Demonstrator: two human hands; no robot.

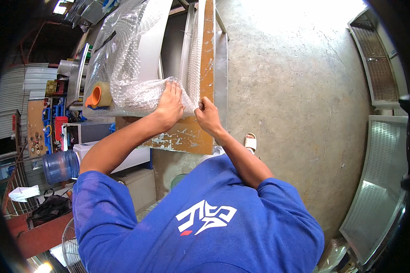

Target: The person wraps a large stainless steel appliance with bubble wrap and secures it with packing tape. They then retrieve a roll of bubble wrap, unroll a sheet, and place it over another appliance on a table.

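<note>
See-through bubble wrap (130, 59) lies over a pale flat panel (153, 43) on a worn brown-topped table (182, 136). My left hand (171, 104) rests on a bunched fold of the wrap near the table's front edge, its fingers stretched out and flat. To its right, at the wrap's corner, my right hand (207, 117) is closed, with the fingers pinching the wrap's edge. A roll of tape with an orange dispenser (97, 95) sits on the wrap to the left. Beneath the wrap, a long metal profile (187, 45) partly shows.
A blue water bottle (60, 166) lies on its side at the left, near a grey box (93, 132). Perforated metal panels (376, 168) lean along the right side. Concrete floor (296, 91) stretches between them and the table. A fan (70, 241) stands at lower left.
</note>
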